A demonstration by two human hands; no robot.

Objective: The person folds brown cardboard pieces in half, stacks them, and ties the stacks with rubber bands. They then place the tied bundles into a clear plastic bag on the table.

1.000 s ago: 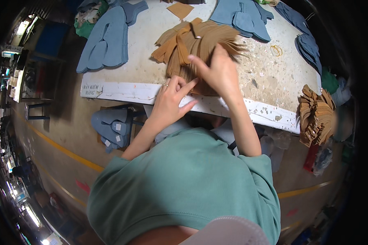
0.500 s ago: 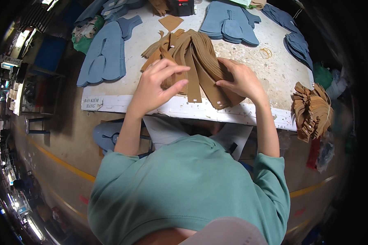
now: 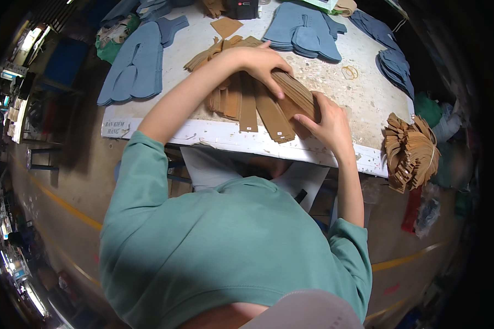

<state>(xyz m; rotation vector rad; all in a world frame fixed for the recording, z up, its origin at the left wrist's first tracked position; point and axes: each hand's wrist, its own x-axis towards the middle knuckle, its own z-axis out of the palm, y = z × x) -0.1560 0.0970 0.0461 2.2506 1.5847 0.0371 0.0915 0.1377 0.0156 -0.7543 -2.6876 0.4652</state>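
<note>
A thick bundle of long brown strips (image 3: pixel 299 90), leather-like in look, lies curved on the white table (image 3: pixel 357 104). My left hand (image 3: pixel 262 63) reaches across from the left and grips the upper part of the bundle, thumb on the near side and fingers over the top. Lower on the same bundle, my right hand (image 3: pixel 330 122) holds its right side between thumb and fingers. Several loose strips (image 3: pixel 248 112) fan toward the table's front edge, some with small white labels at their ends. The far ends of the strips are partly hidden by my left arm.
Stacks of blue cut pieces lie at the left (image 3: pixel 134 68) and back (image 3: pixel 302 33). Darker blue pieces (image 3: pixel 395 68) rest along the right edge. A tied brown bundle (image 3: pixel 411 151) hangs at the right corner. Rubber bands (image 3: pixel 349 72) and a brown square (image 3: pixel 226 27) are on the table.
My left hand has moved right and away from me, from over the loose strips onto the thick bundle. My right hand has stayed at the bundle's right side, slightly lower.
</note>
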